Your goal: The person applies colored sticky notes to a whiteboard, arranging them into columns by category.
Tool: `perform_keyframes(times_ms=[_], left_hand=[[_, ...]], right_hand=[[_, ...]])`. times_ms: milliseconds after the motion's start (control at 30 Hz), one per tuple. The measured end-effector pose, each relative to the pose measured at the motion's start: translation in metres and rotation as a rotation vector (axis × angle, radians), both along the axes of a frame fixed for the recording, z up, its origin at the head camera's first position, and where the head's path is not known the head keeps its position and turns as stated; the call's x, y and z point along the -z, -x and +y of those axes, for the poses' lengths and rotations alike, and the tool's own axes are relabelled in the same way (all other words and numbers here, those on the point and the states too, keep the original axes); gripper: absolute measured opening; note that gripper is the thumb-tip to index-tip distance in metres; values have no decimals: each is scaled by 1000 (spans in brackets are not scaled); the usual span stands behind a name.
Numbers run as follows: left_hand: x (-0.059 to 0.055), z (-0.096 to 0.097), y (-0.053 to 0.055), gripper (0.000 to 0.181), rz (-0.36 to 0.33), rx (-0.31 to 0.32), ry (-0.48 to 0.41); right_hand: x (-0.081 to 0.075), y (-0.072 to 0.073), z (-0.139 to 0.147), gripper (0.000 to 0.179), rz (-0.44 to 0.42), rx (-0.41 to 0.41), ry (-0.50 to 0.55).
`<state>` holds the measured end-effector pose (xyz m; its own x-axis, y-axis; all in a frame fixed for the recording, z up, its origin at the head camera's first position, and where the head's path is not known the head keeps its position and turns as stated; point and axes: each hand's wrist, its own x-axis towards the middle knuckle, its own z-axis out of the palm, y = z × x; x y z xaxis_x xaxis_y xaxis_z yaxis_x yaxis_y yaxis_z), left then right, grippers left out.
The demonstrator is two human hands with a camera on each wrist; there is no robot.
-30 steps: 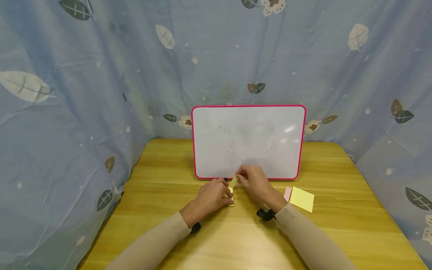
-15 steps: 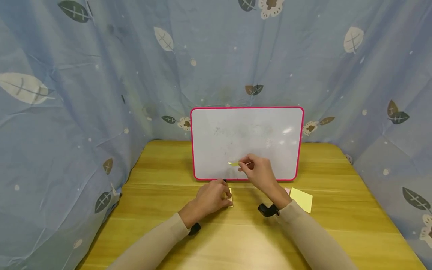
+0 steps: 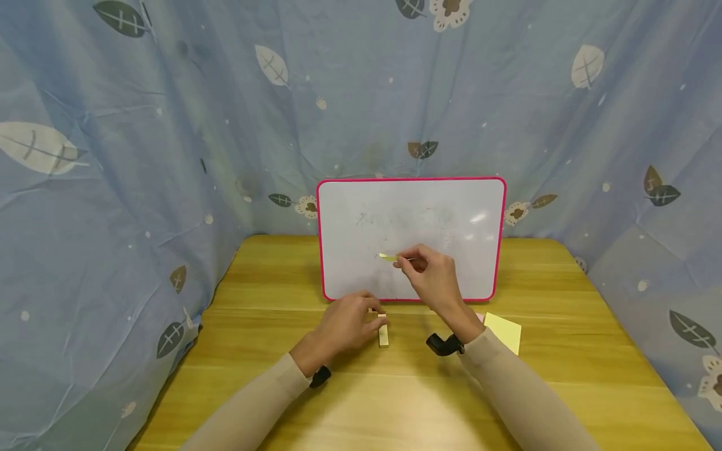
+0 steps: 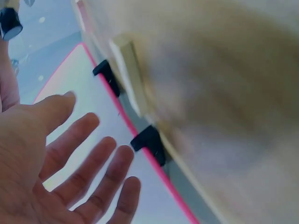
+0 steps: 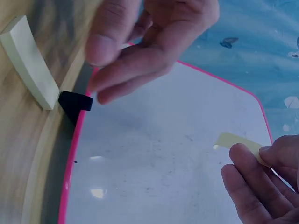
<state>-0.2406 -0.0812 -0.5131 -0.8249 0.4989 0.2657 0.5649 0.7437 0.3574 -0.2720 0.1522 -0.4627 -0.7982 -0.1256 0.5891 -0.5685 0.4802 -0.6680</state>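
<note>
Head view: strip (image 3: 389,257) before board (image 3: 412,216), 8 o'clock from its centre, contact unclear | right hand (image 3: 435,280): pinches strip from 4 o'clock | pad (image 3: 383,336): on table (image 3: 361,401), 6 o'clock from strip | left hand (image 3: 346,324): fingers spread wide, 9 o'clock from pad | yellow square (image 3: 504,332): on table, 3 o'clock from pad
</note>
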Motion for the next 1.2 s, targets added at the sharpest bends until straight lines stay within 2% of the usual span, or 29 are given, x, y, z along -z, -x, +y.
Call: perform_keyframes(times_ms=[67, 233, 433, 633, 933, 1200], left_hand=[[-6, -2, 4, 18, 22, -18, -40], [-21, -9, 16, 18, 131, -51, -119], [-40, -19, 31, 17, 246, -58, -236], [-57, -27, 45, 17, 354, -77, -335], [-73, -26, 60, 19, 348, -121, -347], [-86, -27, 70, 17, 379, -150, -359]], right_hand=[[-3, 0, -1, 6, 20, -2, 17], [-9, 2, -4, 7, 67, -31, 73], [-17, 5, -12, 9, 140, -91, 157], [-20, 9, -21, 7, 166, -119, 191], [-29, 13, -21, 7, 226, -98, 159], [-38, 19, -27, 6, 243, -120, 175]])
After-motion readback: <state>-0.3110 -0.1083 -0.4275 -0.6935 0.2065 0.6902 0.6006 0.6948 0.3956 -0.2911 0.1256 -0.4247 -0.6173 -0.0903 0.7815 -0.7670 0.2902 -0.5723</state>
